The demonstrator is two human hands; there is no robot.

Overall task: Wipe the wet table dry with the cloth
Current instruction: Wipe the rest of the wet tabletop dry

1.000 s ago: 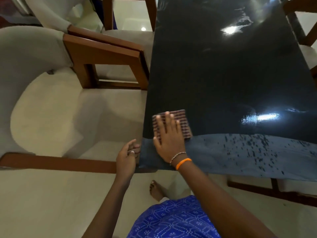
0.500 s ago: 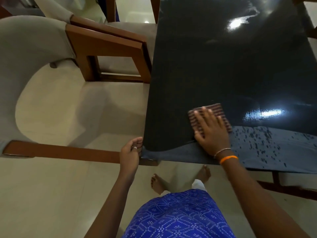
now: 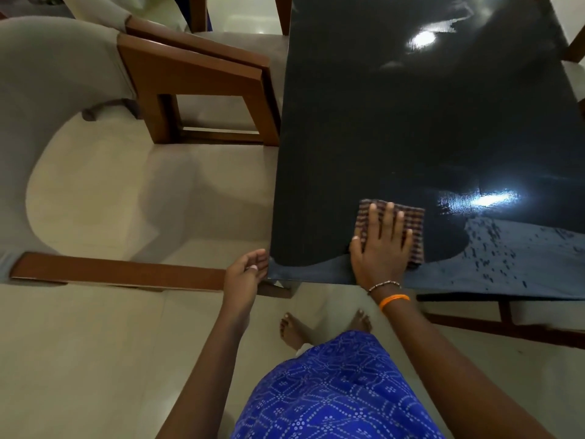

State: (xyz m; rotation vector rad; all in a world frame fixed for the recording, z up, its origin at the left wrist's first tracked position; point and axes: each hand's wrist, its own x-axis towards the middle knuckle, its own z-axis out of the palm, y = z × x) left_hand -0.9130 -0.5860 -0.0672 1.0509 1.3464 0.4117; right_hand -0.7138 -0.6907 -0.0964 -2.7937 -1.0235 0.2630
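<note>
A glossy black table (image 3: 395,128) fills the upper right. A folded brown checked cloth (image 3: 413,221) lies flat on it near the front edge. My right hand (image 3: 381,245) presses palm-down on the cloth with fingers spread. My left hand (image 3: 245,272) curls loosely at the table's near left corner, touching the edge. Right of the cloth the front strip of the table shows droplets and streaks (image 3: 493,258). A wet sheen (image 3: 487,199) glints further back.
A grey armchair with wooden arms (image 3: 190,80) stands close to the table's left side. Its near arm (image 3: 120,270) runs along the floor side by my left hand. My bare feet (image 3: 294,331) stand on pale tiles under the table's front edge.
My right hand has slid the cloth rightwards along the front of the table, from near the left corner toward the middle. My left hand stays at the corner.
</note>
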